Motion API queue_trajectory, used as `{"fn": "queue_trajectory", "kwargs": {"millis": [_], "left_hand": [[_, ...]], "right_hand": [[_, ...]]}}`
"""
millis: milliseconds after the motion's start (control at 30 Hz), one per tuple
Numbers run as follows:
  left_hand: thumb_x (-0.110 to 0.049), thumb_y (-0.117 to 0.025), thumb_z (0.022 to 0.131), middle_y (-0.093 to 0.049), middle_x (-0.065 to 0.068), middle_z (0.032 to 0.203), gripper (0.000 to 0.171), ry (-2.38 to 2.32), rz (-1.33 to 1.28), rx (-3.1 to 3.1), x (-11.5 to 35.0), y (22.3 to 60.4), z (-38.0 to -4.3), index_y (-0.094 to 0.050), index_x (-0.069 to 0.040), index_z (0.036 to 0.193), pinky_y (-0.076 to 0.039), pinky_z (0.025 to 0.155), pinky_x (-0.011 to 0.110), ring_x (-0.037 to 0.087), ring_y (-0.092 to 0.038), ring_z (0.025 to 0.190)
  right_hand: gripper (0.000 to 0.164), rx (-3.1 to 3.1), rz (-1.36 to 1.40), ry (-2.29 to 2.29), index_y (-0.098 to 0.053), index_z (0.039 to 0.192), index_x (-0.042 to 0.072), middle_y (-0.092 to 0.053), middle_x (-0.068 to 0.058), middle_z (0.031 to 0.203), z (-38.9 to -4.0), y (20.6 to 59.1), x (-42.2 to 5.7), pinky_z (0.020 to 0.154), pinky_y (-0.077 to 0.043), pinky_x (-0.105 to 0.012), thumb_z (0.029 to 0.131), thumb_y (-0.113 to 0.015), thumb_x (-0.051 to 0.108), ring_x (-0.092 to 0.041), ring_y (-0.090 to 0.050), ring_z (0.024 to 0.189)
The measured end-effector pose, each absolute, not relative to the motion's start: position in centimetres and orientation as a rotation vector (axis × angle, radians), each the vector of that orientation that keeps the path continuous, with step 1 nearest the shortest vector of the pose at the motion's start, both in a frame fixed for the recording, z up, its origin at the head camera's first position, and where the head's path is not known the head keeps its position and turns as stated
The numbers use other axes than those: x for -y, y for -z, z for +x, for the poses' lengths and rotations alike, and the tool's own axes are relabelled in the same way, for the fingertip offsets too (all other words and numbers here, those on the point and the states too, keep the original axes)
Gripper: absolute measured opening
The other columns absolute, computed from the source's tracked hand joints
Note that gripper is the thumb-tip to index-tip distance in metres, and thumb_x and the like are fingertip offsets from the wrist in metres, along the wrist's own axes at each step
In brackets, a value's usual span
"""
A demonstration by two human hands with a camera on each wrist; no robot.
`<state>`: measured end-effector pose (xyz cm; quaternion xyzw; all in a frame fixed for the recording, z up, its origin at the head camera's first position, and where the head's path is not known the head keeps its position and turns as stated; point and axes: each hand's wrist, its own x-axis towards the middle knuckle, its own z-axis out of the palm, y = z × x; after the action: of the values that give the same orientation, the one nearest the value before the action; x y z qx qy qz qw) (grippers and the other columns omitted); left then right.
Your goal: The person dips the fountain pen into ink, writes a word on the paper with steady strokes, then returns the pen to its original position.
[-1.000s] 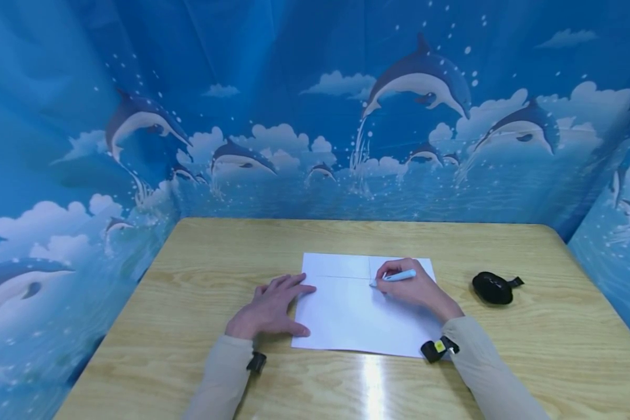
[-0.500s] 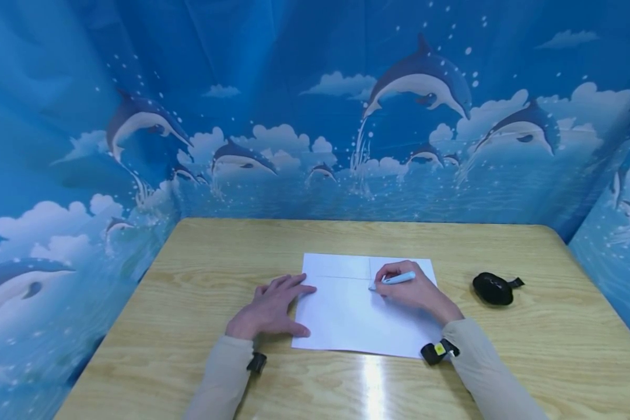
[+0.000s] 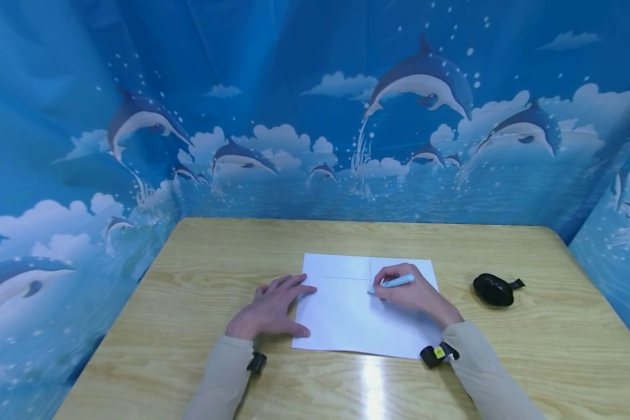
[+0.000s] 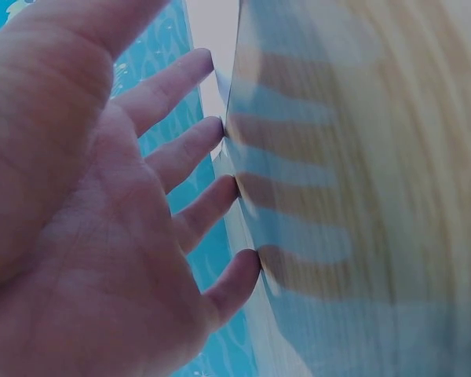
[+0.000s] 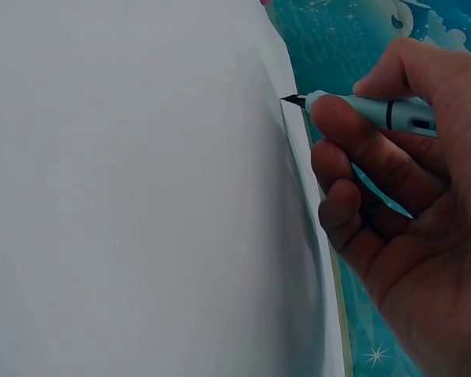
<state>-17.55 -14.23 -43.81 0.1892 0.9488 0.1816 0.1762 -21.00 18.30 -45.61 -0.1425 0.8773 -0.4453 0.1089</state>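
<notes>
One sheet of white paper (image 3: 336,321) lies on the wood-grain table (image 3: 231,245). At its nine o'clock the left hand (image 3: 270,309) rests with fingers spread wide, index fingertip and thumb over the edge. At two o'clock the right hand (image 3: 415,291) pinches a light-blue fountain pen (image 3: 399,281), its nib (image 5: 293,100) at the paper. One thin line (image 3: 341,277) runs toward eleven o'clock of the sheet's middle. Out at three o'clock sits a glossy black oval object (image 3: 493,290); at twelve, beyond the table, hangs a dolphin-print backdrop (image 3: 273,198).
</notes>
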Motion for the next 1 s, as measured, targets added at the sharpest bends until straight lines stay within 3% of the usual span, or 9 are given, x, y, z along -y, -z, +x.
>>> {"fn": "queue_trajectory", "kwargs": {"millis": [1000], "left_hand": [[-0.051, -0.084, 0.079, -0.026, -0.003, 0.171, 0.082, -0.503, 0.51, -2.691, 14.08, 43.75, -17.42, -0.049, -0.036, 0.151, -0.021, 0.121, 0.067, 0.034, -0.02, 0.158]], "right_hand": [[0.004, -2.528, -0.51, 1.321, -0.076, 0.09, 0.016, -0.071, 0.004, 0.067, -20.33, 45.29, -17.58, 0.055, -0.041, -0.021, 0.089, -0.073, 0.016, -0.01, -0.054, 0.059]]}}
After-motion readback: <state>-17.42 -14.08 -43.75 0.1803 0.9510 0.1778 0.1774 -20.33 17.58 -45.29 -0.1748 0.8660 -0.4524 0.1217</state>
